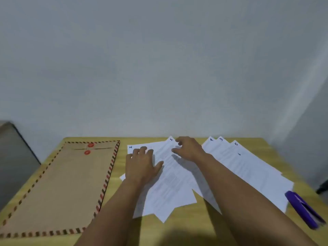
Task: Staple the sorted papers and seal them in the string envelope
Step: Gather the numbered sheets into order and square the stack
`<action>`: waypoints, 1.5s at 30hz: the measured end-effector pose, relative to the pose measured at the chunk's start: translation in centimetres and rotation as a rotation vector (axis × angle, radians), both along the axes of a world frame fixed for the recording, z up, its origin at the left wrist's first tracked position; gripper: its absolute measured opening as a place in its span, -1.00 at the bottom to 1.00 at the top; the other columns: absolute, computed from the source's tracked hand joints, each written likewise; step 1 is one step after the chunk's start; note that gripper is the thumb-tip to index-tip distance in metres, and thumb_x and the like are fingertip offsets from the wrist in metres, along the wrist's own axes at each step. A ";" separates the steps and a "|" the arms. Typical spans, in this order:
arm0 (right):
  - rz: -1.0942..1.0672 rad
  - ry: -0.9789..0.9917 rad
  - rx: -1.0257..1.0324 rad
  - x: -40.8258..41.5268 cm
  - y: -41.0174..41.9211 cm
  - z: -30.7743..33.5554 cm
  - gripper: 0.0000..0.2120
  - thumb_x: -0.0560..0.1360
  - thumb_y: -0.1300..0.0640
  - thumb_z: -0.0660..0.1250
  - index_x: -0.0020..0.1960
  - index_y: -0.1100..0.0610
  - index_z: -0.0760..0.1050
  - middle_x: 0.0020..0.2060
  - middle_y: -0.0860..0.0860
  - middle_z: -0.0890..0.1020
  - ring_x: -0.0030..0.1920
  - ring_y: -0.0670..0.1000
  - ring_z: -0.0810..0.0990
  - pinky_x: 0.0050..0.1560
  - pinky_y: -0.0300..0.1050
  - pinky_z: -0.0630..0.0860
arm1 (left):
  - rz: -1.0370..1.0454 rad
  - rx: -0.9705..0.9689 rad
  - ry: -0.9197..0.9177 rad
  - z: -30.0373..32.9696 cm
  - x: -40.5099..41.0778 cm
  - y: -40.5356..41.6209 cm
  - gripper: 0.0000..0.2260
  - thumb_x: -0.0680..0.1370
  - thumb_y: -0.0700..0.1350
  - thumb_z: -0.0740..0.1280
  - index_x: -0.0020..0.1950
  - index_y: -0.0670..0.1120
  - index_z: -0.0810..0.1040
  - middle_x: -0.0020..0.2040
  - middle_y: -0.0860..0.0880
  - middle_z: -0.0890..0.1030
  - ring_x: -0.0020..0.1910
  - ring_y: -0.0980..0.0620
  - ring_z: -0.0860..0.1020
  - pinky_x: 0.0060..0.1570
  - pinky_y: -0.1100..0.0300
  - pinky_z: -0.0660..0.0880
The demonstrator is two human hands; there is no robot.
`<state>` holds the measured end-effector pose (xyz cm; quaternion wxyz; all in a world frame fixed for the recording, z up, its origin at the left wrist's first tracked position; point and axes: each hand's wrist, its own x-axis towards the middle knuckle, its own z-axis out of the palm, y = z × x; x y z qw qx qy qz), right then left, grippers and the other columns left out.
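Several white printed sheets (248, 167), each with a handwritten number in a corner, lie fanned out across the middle and right of the wooden table (186, 228). My left hand (142, 162) rests flat, fingers spread, on the sheet marked 2. My right hand (190, 150) hovers with curled fingers at the top corner of the sheet marked 1; whether it grips the paper I cannot tell. A brown string envelope (58, 185) with a striped border and two red button ties lies flat on the left. At the right edge sits a purple stapler (303, 208).
A pale wall stands directly behind the table's far edge. A grey object (14, 157) sits beside the table at the left. Something dark (322, 189) shows past the right edge.
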<state>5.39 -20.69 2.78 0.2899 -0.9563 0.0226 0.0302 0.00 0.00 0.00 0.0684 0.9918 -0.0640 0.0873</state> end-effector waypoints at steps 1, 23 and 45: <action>0.007 0.004 -0.027 1.5 0.3 -0.3 -0.41 0.50 -0.11 0.46 0.48 -0.02 0.45 0.36 -0.06 0.59 0.39 0.07 0.53 0.40 0.14 0.43 | -0.001 -0.011 0.000 -0.4 1.1 0.0 -0.36 0.52 0.41 0.18 0.45 0.05 0.46 0.47 0.02 0.46 0.42 -0.10 0.41 0.32 -0.10 0.36; -0.079 -0.164 0.256 6.1 1.5 2.1 -0.91 0.51 -0.01 0.49 -0.17 -0.12 0.71 -0.20 -0.28 0.69 0.02 -0.12 0.63 0.24 0.08 0.37 | -0.046 -0.392 -0.051 -1.1 3.6 1.0 -0.37 0.58 0.27 0.29 0.58 0.05 0.30 0.46 0.04 0.50 0.41 -0.03 0.47 0.27 -0.04 0.47; 0.202 -0.396 0.755 -8.6 6.4 19.4 -0.80 0.52 0.22 0.52 0.13 0.06 0.73 -0.13 0.04 0.77 -0.17 -0.09 0.72 -0.10 -0.21 0.62 | -0.226 -0.520 -0.297 19.6 -6.9 7.4 -0.49 0.62 -0.14 0.26 0.51 0.29 0.38 0.00 -0.05 0.72 -0.15 -0.05 0.64 -0.07 -0.11 0.62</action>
